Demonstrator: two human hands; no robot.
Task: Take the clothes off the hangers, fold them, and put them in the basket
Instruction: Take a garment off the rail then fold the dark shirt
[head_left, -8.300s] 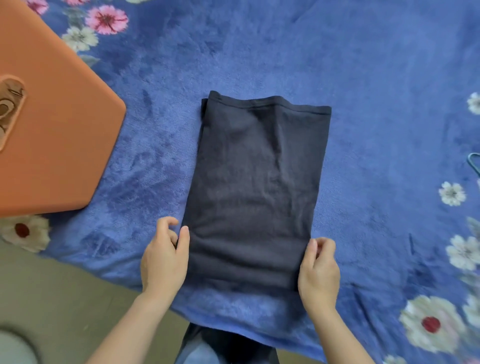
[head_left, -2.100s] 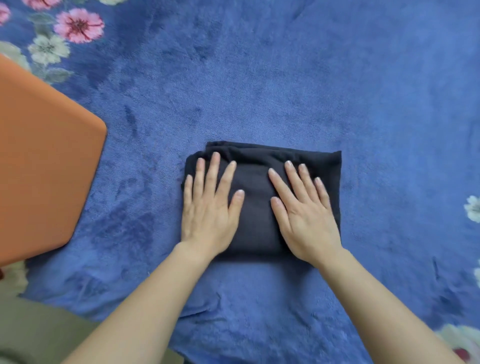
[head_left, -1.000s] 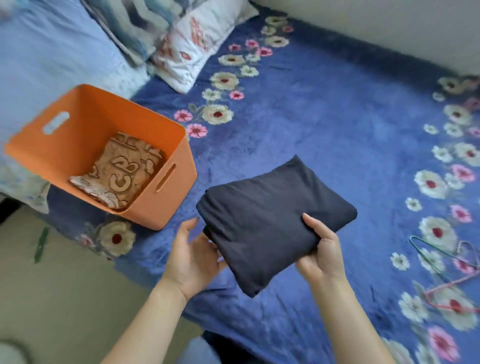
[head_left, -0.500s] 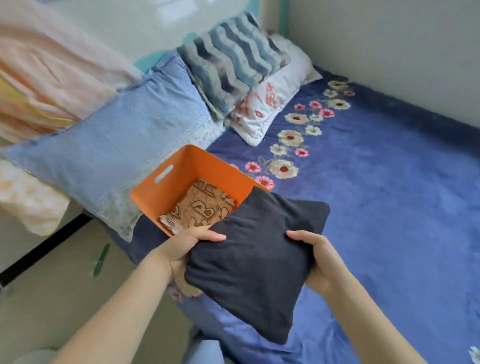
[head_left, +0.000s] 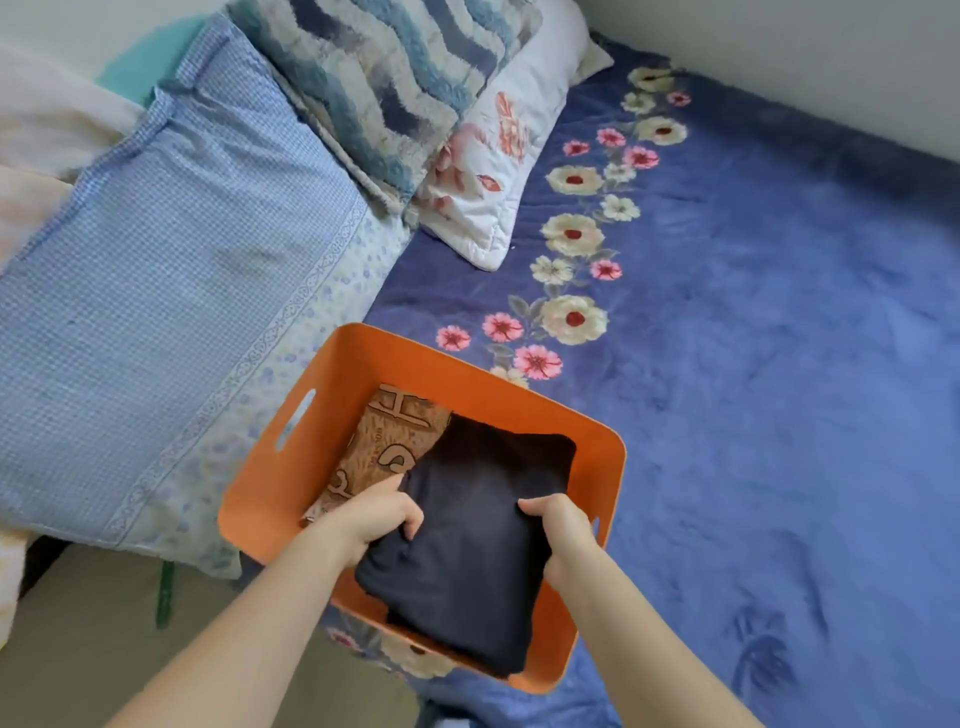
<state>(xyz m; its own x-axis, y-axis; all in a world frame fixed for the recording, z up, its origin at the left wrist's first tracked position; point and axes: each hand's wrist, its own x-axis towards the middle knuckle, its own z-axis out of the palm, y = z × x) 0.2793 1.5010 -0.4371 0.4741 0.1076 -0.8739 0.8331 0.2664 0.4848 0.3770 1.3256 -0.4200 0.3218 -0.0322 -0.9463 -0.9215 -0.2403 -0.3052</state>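
Forearms are extended from the bottom edge toward the orange plastic basket (head_left: 519, 384), which serves as the landmark. A folded dark navy fabric garment (head_left: 470, 551) is held over the basket's near half, with its near end overhanging the near rim and its far end dipped inside. The left hand (head_left: 376, 517) is clenched on the garment's left edge, fingers curled over the top of the cloth; the right hand (head_left: 563, 530) is closed on the right edge, thumb laid on top. Inside the basket, toward its far left corner, a folded brown fabric garment with pale lettering (head_left: 384, 441) is seen lying on the bottom, partly covered by the dark one. The basket is set on a blue plush blanket with a flower border (head_left: 753, 364). Left of the basket, a blue checked pillow (head_left: 156, 270) is laid. Beyond the basket, a wavy blue-and-white fuzzy cushion (head_left: 374, 78) is stacked on a white floral quilted pillow (head_left: 498, 171).
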